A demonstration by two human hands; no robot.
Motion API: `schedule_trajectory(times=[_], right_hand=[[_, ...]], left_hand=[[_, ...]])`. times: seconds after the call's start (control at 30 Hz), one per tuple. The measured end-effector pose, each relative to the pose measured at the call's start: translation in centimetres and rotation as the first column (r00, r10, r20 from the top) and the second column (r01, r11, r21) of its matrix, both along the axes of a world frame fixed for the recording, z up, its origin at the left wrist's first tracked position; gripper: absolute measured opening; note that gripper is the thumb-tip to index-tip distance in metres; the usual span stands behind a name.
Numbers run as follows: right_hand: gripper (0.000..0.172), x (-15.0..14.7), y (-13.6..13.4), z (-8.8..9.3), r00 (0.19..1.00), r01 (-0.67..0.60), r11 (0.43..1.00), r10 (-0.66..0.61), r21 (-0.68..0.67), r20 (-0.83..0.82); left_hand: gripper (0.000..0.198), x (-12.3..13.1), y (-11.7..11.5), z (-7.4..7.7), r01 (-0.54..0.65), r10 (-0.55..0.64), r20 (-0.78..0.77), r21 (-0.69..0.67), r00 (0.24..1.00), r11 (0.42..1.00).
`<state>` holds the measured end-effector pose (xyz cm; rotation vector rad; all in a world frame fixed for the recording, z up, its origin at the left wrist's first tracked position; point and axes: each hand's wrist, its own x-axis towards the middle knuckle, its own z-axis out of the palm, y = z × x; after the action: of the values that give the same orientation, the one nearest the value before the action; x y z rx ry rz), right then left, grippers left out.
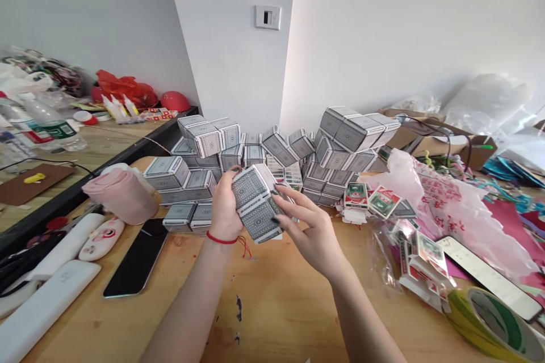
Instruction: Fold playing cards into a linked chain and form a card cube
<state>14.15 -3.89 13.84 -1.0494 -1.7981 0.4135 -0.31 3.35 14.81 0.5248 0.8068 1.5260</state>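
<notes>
Between my two hands, above the table, I hold a tilted block made of playing cards (256, 209) with grey patterned backs. My left hand (225, 201) wraps its left side, a red string on the wrist. On the right side, the fingers of my right hand (304, 224) press against the block's edge. Behind it stand stacked blocks of the same cards: a left stack (202, 139), a right stack (353, 133) and a lower middle group (281, 144). Part of the middle group is hidden by my hands and the held block.
Left lie a black phone (136, 258), a pink roll (121, 193) and a white device (51, 309). Right are opened card boxes (426, 264), a plastic bag (447, 210), a lit phone (489, 278) and yellow tape (489, 317). A wall (238, 57) rises behind.
</notes>
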Motion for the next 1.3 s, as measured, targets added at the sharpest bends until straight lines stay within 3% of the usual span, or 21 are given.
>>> schedule_trajectory(times=[0.13,0.3,0.57,0.73,0.9,1.1,1.2,1.3], right_hand=[[0.059,0.1,-0.2,0.3,0.983,-0.112,0.993,0.105,0.042,0.151],[0.055,0.0,0.2,-0.2,0.995,-0.077,0.991,0.070,0.112,0.069],[0.054,-0.2,0.0,-0.4,0.999,-0.039,0.986,0.038,0.159,0.008],[0.049,-0.3,-0.3,0.0,1.000,0.022,0.975,-0.026,0.223,0.014],[0.044,-0.4,-0.3,0.2,0.983,0.150,0.960,-0.118,0.235,-0.142],[0.043,0.0,0.0,0.1,0.938,0.299,0.938,-0.255,0.175,-0.236],[0.044,-0.1,-0.4,0.5,0.938,0.322,0.933,-0.290,0.164,-0.193],[0.044,-0.4,-1.0,0.9,0.952,0.298,0.944,-0.282,0.141,-0.122]], left_hand=[[0.013,-0.6,0.1,0.5,0.089,-0.072,0.133,-0.126,0.988,0.988],[0.013,-0.5,0.1,0.4,0.173,-0.144,0.175,-0.161,0.974,0.972],[0.014,0.2,0.2,-0.2,0.124,-0.101,0.146,-0.158,0.984,0.980],[0.026,1.2,-0.7,0.2,0.151,-0.157,0.161,0.047,0.975,0.987],[0.024,2.4,-2.1,-0.2,0.322,-0.330,0.081,0.100,0.941,0.942],[0.081,2.8,-3.4,-0.8,0.459,-0.467,-0.060,0.330,0.882,0.825],[0.090,2.5,-3.6,-0.4,0.481,-0.458,-0.161,0.413,0.874,0.773],[0.090,2.1,-3.3,-0.6,0.445,-0.381,-0.230,0.449,0.895,0.775]])
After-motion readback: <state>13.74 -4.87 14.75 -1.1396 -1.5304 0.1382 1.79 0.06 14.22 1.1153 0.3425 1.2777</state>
